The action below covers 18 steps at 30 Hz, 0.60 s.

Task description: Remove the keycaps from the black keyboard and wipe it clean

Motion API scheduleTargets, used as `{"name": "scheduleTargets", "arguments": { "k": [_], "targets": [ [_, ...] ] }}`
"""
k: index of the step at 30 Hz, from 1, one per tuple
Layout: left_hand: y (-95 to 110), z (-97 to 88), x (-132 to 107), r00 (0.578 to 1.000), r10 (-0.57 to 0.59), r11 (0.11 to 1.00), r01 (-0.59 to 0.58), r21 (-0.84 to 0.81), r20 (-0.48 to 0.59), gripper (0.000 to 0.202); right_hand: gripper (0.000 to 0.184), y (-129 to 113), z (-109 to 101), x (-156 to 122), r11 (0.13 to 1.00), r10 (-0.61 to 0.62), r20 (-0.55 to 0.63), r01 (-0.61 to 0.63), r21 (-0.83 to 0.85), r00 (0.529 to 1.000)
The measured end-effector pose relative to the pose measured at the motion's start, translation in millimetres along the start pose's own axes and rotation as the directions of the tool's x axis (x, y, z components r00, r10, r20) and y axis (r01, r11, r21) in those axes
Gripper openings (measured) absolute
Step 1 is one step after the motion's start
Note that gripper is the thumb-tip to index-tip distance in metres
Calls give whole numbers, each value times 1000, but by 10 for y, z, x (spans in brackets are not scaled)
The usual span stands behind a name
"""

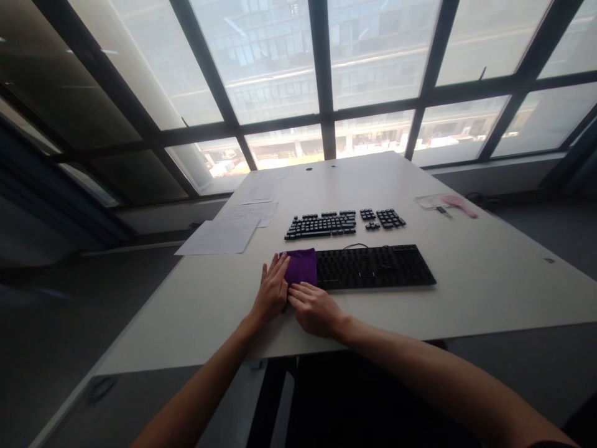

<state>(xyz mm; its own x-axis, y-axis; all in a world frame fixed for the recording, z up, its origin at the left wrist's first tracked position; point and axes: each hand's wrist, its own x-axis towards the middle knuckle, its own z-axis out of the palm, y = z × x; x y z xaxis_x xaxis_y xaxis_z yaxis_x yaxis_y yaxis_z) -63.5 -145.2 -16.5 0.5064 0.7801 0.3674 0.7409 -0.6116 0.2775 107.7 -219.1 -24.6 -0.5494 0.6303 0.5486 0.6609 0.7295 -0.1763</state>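
Observation:
A purple cloth (301, 266) lies flat over the left end of a black keyboard base (373, 267) whose keycaps are off. My left hand (272, 287) rests along the cloth's left edge, its fingers stretched out and pointing away from me. At the cloth's near left corner lies my right hand (314, 308), fingers extended and pressing on the edge. Both hands touch the cloth and sit close together. Behind the base, the loose black keycaps (321, 225) are laid out in keyboard order, with the number-pad keycaps (390, 218) to their right.
Printed paper sheets (224, 236) lie on the left of the white table (196, 311). Toward the right edge are a clear plastic bag (428, 201), a pink brush-like item (459, 204) and a small dark tool (444, 212). Large windows stand beyond the table.

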Motion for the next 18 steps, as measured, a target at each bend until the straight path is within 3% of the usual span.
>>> {"name": "scheduleTargets", "arguments": {
  "k": [4, 12, 15, 18],
  "targets": [
    [-56, -31, 64, 999, 35, 999, -35, 8, 41, 53, 28, -7, -11, -27, 994, -96, -25, 97, 41, 995],
    [-43, -154, 412, 933, 328, 943, -314, -114, 148, 41, 20, 4, 16, -7, 995, -87, -36, 89, 35, 996],
    [-114, -97, 525, 928, 358, 924, -336, -183, 106, 34, 27, 26, 11, 9, 996, -87, -53, 89, 23, 995],
    [-200, 2, 527, 960, 279, 934, -267, -239, 17, 32, 34, 89, -8, 22, 998, -57, -34, 57, 13, 998]
  ]
}}
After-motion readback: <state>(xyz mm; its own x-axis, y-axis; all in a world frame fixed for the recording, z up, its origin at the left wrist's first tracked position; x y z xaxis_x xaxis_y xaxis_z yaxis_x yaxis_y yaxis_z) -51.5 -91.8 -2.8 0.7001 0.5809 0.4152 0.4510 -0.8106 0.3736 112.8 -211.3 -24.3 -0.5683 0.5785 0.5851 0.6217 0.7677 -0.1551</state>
